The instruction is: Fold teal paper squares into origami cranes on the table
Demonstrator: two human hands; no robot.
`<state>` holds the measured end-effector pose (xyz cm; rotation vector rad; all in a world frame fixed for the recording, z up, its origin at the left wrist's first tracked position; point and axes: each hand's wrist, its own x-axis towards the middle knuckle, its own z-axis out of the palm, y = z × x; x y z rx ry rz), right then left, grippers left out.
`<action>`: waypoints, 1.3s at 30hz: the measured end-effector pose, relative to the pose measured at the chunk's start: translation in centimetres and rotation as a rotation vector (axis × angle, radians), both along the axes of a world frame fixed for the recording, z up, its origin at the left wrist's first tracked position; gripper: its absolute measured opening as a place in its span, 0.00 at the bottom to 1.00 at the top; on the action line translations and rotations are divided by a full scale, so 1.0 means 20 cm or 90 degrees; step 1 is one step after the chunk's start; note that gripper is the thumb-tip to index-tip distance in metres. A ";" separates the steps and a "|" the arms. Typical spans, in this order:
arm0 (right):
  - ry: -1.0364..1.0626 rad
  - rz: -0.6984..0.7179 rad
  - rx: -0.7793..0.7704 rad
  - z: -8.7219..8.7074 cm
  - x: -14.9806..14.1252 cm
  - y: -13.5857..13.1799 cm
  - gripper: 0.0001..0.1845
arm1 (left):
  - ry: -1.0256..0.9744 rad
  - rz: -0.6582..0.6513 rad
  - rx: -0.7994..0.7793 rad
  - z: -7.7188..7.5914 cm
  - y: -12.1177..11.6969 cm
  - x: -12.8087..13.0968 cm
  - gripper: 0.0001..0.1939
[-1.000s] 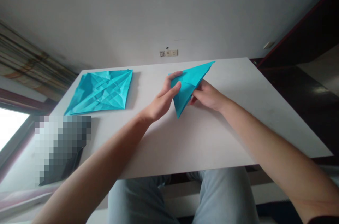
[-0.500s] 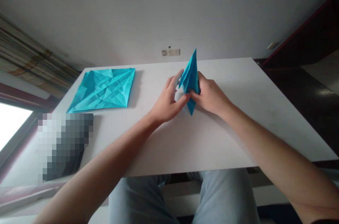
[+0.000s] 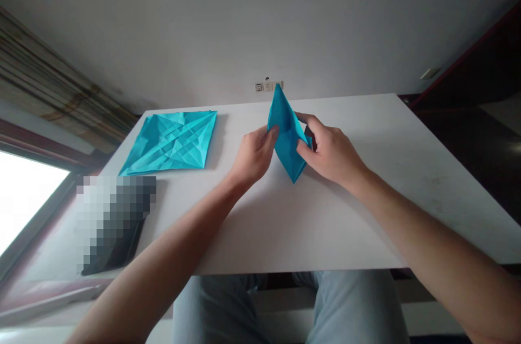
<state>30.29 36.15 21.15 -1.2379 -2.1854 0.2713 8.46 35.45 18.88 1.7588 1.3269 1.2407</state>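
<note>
A folded piece of blue origami paper is held up between both hands above the white table. It has a long diamond shape, with one point up and one point down, and a hollow shows between its layers. My left hand pinches its left edge, thumb on the near face. On the opposite edge, my right hand grips the paper between thumb and fingers. The right fingertips are partly hidden behind the paper.
A creased blue paper sheet lies flat at the table's back left. Nearer to me on the left is a dark, pixelated object. The white table meets a wall with sockets. A window is at the far left.
The folded paper has turned, so its broad face with the hollow now shows instead of its narrow layered edges. My left hand has closed on its left edge. The view has shifted slightly.
</note>
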 end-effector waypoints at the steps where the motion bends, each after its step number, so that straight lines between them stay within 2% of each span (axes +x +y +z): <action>1: -0.001 -0.002 0.004 0.00 0.00 0.00 0.34 | 0.002 -0.004 -0.005 0.00 0.00 0.00 0.28; 5: -0.017 -0.010 0.016 0.01 -0.01 -0.01 0.33 | 0.009 -0.007 -0.017 -0.04 0.04 -0.02 0.24; 9: -0.049 -0.012 0.032 0.01 -0.01 -0.02 0.34 | -0.033 0.009 0.045 -0.08 0.09 -0.05 0.15; 15: -0.082 -0.016 0.065 0.01 -0.02 -0.03 0.33 | -0.045 0.031 0.108 -0.06 0.09 -0.07 0.22; 19: -0.105 -0.022 0.070 0.01 -0.02 -0.04 0.32 | -0.035 0.051 0.109 -0.03 0.07 -0.06 0.22; 25: -0.097 -0.010 0.074 0.02 -0.02 -0.04 0.30 | 0.020 0.059 0.093 -0.02 0.06 -0.07 0.31; 27: -0.089 -0.006 0.076 0.02 -0.02 -0.04 0.29 | 0.001 0.062 0.086 -0.02 0.07 -0.07 0.31; 31: -0.086 0.011 0.078 0.03 -0.02 -0.05 0.27 | -0.058 0.067 0.103 -0.01 0.07 -0.07 0.24; 36: -0.092 0.011 0.084 0.03 -0.02 -0.06 0.27 | -0.031 0.106 0.158 0.02 0.05 -0.07 0.26; 39: -0.088 0.012 0.085 0.03 -0.01 -0.06 0.27 | -0.040 0.096 0.150 0.03 0.04 -0.07 0.27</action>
